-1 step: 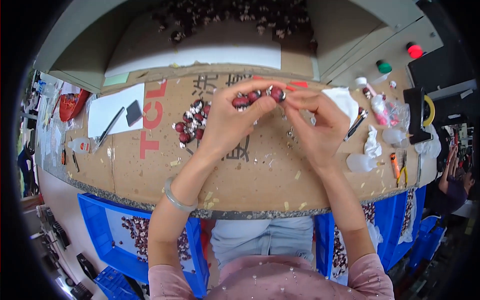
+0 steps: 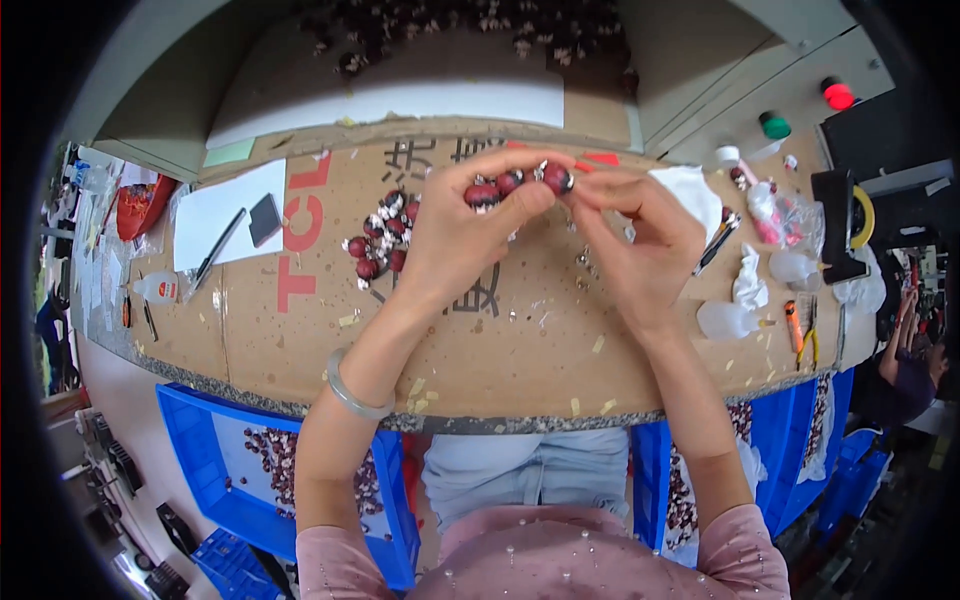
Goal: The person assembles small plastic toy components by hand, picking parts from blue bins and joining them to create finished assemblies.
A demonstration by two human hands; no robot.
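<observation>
With the left hand (image 2: 445, 238), I am grasping a row of dark red balls (image 2: 482, 195) above the cardboard-covered bench (image 2: 540, 375). I am holding the right hand (image 2: 648, 240) at the rightmost ball (image 2: 559, 178), fingertips (image 2: 586, 190) bunched; whether they're pinching it, I cannot tell.

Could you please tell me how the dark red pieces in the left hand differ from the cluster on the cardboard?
The held pieces sit in a short row in the left hand, while the cluster is loosely bunched on the cardboard. More pieces show in the cluster than among the held pieces. Both have dark red, rounded pieces with pale bits.
</observation>
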